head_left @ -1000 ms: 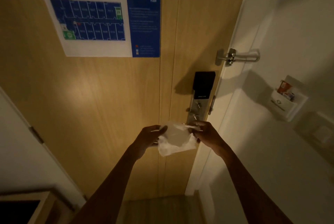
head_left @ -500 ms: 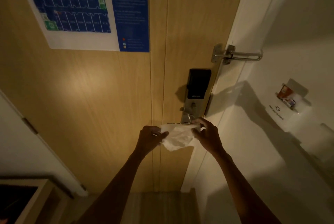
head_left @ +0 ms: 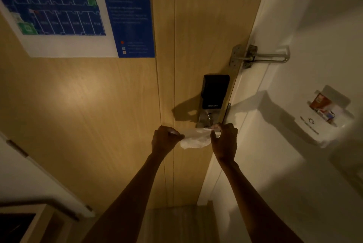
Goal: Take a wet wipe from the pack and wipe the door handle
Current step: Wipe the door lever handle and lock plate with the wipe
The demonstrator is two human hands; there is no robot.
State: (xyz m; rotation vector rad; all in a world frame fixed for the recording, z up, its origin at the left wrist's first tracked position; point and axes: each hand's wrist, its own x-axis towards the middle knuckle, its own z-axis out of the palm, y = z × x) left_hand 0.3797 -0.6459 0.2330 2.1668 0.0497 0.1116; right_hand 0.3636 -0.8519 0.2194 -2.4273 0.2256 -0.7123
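A white wet wipe (head_left: pixel 196 139) is stretched between my two hands in front of a wooden door (head_left: pixel 98 105). My left hand (head_left: pixel 166 139) pinches its left end. At the wipe's right end, my right hand (head_left: pixel 225 140) grips it just under the metal lock plate (head_left: pixel 204 119). The black smart lock (head_left: pixel 215 90) sits above that plate. The door handle lies behind the wipe and my hands, so it is hidden. No pack of wipes is in view.
A metal swing latch (head_left: pixel 255 56) bridges door and white frame above the lock. A fire escape plan (head_left: pixel 68 13) hangs at the upper left. On the right wall is a white key-card holder (head_left: pixel 322 117). A wooden cabinet (head_left: pixel 29 221) stands at lower left.
My hands have risen with the wipe and closed in on the lock plate. The wipe has gone from hanging open to a tighter, bunched strip. The camera has moved nearer to the door.
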